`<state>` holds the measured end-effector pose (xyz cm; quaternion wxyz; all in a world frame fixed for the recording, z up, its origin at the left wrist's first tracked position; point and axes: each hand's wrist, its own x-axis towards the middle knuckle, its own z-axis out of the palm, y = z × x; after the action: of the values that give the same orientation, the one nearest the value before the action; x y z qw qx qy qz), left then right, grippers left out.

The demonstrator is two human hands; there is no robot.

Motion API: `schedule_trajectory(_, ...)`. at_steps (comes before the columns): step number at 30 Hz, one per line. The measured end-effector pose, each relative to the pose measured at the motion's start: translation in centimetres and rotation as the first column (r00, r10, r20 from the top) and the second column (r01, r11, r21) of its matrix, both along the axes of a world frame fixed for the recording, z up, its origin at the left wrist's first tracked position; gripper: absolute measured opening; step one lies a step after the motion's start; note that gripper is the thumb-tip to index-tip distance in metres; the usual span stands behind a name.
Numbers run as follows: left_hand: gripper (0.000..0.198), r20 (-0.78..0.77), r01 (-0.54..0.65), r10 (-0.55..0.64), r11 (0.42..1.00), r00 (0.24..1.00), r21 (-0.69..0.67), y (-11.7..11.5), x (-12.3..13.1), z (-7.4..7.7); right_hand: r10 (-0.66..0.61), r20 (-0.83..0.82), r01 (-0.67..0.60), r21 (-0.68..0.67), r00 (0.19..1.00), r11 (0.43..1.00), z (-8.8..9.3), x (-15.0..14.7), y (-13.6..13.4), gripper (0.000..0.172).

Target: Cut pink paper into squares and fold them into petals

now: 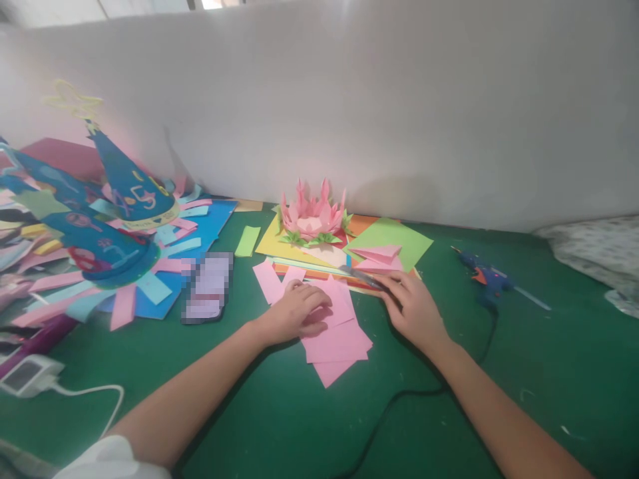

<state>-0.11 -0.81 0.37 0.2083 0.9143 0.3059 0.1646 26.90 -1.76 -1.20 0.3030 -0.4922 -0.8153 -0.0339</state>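
- The thin, square pink paper sheets [339,342] looked light, soft and easily creased, best lifted by an edge.
- They lay beneath the left hand [294,314], loosely curled with fingers parted, spreading toward its four o'clock.
- The right hand [417,313] touched a slim grey tool [367,277] at ten o'clock, its grip unclear.

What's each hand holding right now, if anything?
Left hand: loosely curled over pink paper sheets; grip can't be told.
Right hand: fingers at a slim grey tool; whether held can't be told.
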Motion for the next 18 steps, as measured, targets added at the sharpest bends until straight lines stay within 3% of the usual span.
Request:
schedule_trajectory(5,0.016,-0.001,0.029,-0.029,0.999,1.0,0.024,-0.07,0.12,-0.28,0.176,0.031,-0.173,-0.08,0.984,0.982,0.03,-0.15,-0.09,0.032)
schedule_trajectory(10,0.014,-0.013,0.058,-0.057,0.996,0.998,0.064,0.0,0.14,-0.38,0.249,0.053,-0.242,-0.109,0.967,0.964,0.04,0.08,0.03,0.038)
schedule_trajectory(15,0.028,-0.002,0.054,-0.054,0.997,0.999,0.06,0.16,0.12,-0.09,0.307,0.045,-0.3,-0.11,0.951,0.947,0.06,0.58,0.09,0.041)
schedule_trajectory(18,0.027,-0.016,0.062,-0.061,0.996,0.998,0.069,0.2,0.16,-0.06,0.319,0.054,-0.311,-0.114,0.946,0.943,0.03,0.69,0.12,0.042)
